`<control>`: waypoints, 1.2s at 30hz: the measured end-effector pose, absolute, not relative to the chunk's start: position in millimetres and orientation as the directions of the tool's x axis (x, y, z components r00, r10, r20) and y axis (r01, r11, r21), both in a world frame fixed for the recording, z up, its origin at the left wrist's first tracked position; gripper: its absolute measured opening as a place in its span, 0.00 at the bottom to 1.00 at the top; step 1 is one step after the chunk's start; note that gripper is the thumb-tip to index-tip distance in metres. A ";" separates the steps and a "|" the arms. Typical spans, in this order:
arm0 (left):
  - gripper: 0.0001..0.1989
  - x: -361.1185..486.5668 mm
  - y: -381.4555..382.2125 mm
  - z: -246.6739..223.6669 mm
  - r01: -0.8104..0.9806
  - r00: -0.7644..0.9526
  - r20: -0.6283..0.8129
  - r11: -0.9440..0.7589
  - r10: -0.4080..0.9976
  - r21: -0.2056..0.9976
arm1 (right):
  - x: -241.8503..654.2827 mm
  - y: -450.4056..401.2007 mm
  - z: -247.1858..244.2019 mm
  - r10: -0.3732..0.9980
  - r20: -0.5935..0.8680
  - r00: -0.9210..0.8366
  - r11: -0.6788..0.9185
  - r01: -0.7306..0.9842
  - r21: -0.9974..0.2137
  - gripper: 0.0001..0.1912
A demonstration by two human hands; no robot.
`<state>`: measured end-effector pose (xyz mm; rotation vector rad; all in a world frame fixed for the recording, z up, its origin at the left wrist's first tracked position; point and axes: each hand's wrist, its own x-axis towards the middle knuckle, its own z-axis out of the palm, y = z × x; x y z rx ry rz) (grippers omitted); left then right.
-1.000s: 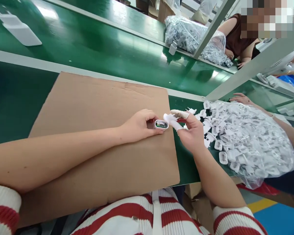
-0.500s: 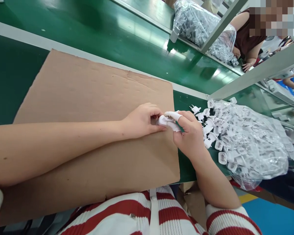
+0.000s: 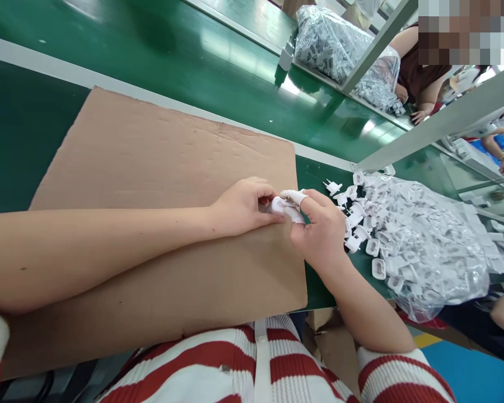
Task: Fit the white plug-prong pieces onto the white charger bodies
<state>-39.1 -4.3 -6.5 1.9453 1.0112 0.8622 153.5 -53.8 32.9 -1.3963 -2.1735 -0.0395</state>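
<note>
My left hand [image 3: 247, 208] is closed in a pinch on a small white plastic charger housing [image 3: 276, 206], just above the right end of the cardboard sheet [image 3: 172, 157]. White covers sit on the fingertips of my right hand [image 3: 321, 224], which is closed on the same housing from the other side. Fingers hide much of the piece, so its details are hard to make out. To the right of my right hand lie several loose white plug parts [image 3: 354, 215], some with two pins showing.
A clear plastic bag [image 3: 432, 240] full of white plug parts lies at the right. Beyond the pale rail is a green surface [image 3: 235, 84]. Another filled bag [image 3: 331, 42] and a co-worker's arm [image 3: 428, 95] are behind a metal post [image 3: 441, 120].
My right hand has shifted slightly left, its fingers closer around the housing. My left hand keeps its pinch. The camera view has moved a little.
</note>
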 end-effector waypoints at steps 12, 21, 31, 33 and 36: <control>0.17 -40.0 -2.1 -5.9 0.344 0.487 0.205 -0.402 0.849 0.848 | 169.0 -43.8 24.8 0.703 0.660 -0.265 0.558 0.781 -0.281 0.10; 0.17 -39.0 -2.5 -7.1 0.341 0.480 0.232 -0.424 0.846 0.839 | 165.0 -46.6 24.7 0.766 0.531 -0.363 0.552 0.794 -0.253 0.10; 0.14 -38.1 -4.6 -7.4 0.340 0.484 0.269 -0.462 0.833 0.819 | 160.2 -45.4 23.8 0.757 0.546 -0.358 0.532 0.824 -0.197 0.13; 0.14 -37.6 -4.8 -8.2 0.346 0.473 0.261 -0.450 0.841 0.823 | 160.1 -45.3 22.4 0.758 0.551 -0.351 0.526 0.828 -0.196 0.12; 0.14 -37.4 -4.9 -9.4 0.363 0.463 0.249 -0.438 0.851 0.823 | 158.8 -46.6 21.1 0.774 0.536 -0.337 0.509 0.835 -0.210 0.13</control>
